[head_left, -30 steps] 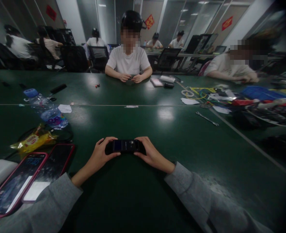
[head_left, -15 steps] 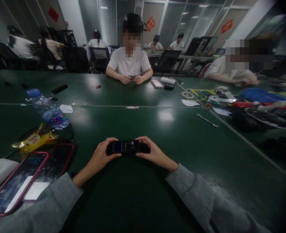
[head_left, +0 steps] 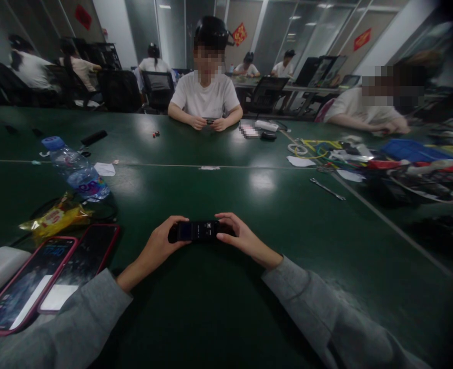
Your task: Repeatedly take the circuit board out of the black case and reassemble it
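Note:
A small black handheld device (head_left: 199,230) is held sideways, with a dark screen on its left part and small pale markings towards its right. My left hand (head_left: 161,240) is closed on its left end, thumb along the near edge and fingers on the far edge. At the right end my right hand (head_left: 243,239) curls round it, the fingertips on the far side and the thumb at the near corner. The green table (head_left: 211,307) lies beneath; whether the device touches it I cannot tell.
Two red-framed phones (head_left: 24,287), a white box-like object (head_left: 1,269), a yellow packet (head_left: 57,218) and a water bottle (head_left: 78,171) sit left. A wrench (head_left: 327,189) and tangled cables (head_left: 314,152) lie right. A person (head_left: 205,97) sits opposite.
My right thumb has shifted slightly up against the device's near corner. The view has tilted a little; the left hand keeps its hold.

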`<state>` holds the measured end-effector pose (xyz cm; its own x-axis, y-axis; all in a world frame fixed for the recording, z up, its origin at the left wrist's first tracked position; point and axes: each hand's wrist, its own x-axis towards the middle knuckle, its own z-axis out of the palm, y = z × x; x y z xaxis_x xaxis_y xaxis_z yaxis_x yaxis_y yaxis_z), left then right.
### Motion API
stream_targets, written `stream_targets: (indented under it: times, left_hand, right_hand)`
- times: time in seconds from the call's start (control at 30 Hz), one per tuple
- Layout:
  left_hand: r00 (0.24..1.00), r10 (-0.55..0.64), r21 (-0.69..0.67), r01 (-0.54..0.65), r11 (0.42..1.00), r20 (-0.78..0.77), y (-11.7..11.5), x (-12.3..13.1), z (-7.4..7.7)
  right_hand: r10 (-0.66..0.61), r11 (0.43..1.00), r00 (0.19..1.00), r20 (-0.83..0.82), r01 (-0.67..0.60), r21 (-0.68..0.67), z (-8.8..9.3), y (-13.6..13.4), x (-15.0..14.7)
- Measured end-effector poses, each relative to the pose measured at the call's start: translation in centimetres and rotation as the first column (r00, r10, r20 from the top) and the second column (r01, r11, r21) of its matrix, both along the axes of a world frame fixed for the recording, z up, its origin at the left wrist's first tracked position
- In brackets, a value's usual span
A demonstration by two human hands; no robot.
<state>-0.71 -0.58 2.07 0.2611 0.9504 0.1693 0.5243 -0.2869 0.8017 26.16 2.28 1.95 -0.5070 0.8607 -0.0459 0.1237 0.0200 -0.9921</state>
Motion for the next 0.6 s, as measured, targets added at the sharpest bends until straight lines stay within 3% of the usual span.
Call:
stream_targets:
  times: [0.33, 0.6]
  left_hand:
    - [0.998, -0.025, -0.022, 0.026, 0.999, 0.057, -0.01, -0.13, -0.13]
    - [0.995, -0.036, 0.001, 0.036, 0.999, 0.094, 0.10, -0.14, -0.01]
  right_hand:
    - [0.025, 0.993, 0.993, 0.117, -0.038, 0.112, -0.05, -0.18, -0.12]
    - [0.028, 0.994, 0.997, 0.074, -0.036, 0.103, -0.05, -0.20, -0.13]
